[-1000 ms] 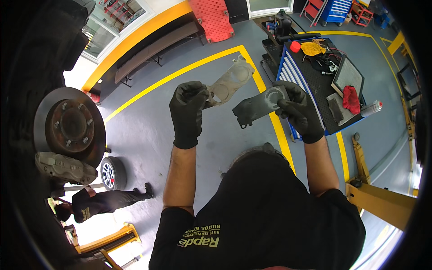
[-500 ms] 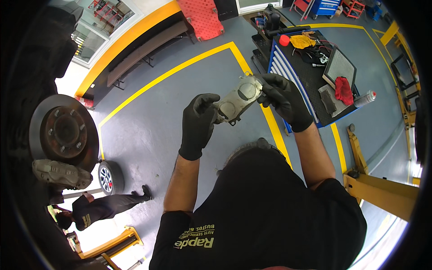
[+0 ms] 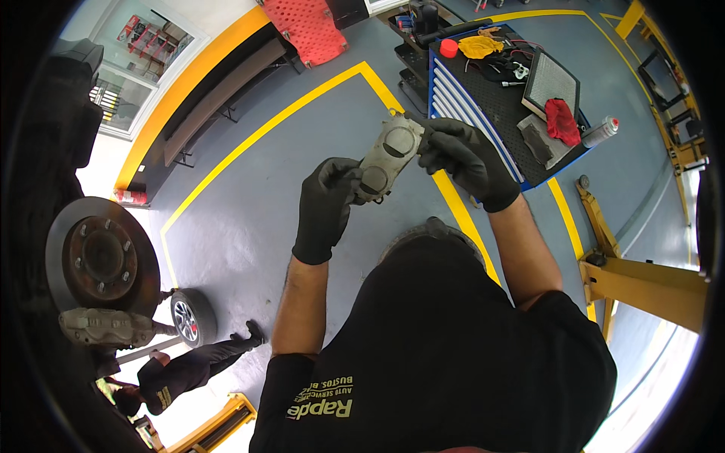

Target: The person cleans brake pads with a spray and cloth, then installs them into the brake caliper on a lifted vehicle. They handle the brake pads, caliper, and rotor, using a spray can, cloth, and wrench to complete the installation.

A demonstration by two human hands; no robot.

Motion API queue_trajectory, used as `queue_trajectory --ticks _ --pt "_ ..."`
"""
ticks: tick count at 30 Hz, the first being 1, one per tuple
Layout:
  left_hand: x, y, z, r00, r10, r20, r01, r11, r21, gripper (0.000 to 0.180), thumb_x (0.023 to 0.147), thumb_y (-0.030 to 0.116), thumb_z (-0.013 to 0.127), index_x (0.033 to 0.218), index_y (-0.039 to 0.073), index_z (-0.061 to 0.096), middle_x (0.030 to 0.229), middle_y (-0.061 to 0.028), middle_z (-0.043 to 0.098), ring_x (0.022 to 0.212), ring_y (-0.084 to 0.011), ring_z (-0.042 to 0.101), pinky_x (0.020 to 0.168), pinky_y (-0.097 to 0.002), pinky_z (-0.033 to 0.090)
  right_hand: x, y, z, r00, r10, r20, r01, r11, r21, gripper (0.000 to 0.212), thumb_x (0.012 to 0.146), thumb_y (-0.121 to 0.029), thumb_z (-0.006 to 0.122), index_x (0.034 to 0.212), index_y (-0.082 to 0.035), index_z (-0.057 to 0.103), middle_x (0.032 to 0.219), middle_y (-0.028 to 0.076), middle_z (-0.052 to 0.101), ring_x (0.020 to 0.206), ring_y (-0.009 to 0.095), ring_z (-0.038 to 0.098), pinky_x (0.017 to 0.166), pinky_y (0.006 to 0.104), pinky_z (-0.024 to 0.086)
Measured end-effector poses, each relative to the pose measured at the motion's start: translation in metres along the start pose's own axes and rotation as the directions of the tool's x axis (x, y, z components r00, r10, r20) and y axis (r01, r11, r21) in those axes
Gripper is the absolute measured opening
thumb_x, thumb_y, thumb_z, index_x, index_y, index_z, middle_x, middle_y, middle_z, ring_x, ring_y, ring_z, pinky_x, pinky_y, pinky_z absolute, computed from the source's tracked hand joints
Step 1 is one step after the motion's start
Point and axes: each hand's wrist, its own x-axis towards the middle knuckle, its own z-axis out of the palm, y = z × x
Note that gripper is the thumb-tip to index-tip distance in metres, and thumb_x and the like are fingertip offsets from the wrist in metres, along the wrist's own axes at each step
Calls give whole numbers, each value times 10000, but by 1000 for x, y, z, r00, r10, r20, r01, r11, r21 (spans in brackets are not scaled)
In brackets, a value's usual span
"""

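Note:
Between my two black-gloved hands is a grey brake pad (image 3: 389, 156), its metal backing side with two round marks facing up at me. My left hand (image 3: 326, 208) pinches its lower left end between thumb and fingers. At the upper right end, the bent fingers of my right hand (image 3: 470, 162) grip the edge. The pad is held in the air at a slant, over the grey floor. Part of each end is covered by my fingers.
On the left are a brake disc (image 3: 102, 257) and a caliper (image 3: 106, 328). Below them, a person (image 3: 196, 370) in dark clothes is near a wheel (image 3: 193, 317). A blue tool cart (image 3: 491, 113) at right carries a red cloth (image 3: 562, 121), filter (image 3: 551, 84) and spray can (image 3: 600, 132).
The brake pad has tilted slightly more upright in my hands, and both hands still hold it. The whole view has shifted, with the cart now further left and the disc lower.

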Motion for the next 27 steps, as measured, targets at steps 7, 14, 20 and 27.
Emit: queue_trajectory --ticks 7,14,20,27 --pt "11 8 -12 985 140 -105 -116 971 211 187 996 74 602 1122 -24 699 938 -48 697 774 -102 609 715 -260 513 7 9 -2 985 5 -171 -26 992 -124 186 1066 -174 631 1191 -37 646 1025 86 751 852 133 728 719 247 564" --pt "7 -20 -36 983 49 -178 -139 831 -539 200 1060 110 621 1247 44 596 1117 -79 688 1029 -199 696 782 -290 554 29 56 -7 924 -117 -364 221 940 259 305 1062 -104 602 1358 -43 562 1109 115 704 971 205 725 827 338 590" --pt "8 -33 6 997 -23 -78 -24 833 -553 138 1073 96 585 1188 51 646 1078 -87 695 989 -195 703 797 -320 582 37 70 43 956 -137 -259 191 962 196 703 1043 -33 575 1659 -110 246 1152 136 682 949 219 741 824 339 614" --pt "8 -16 2 981 131 -146 -168 944 -284 208 1043 132 641 1194 -3 593 1034 -102 703 869 -160 707 752 -297 592 35 75 62 975 -87 -206 94 995 26 315 1054 -90 591 1355 -18 532 1115 116 718 959 195 744 796 321 601"
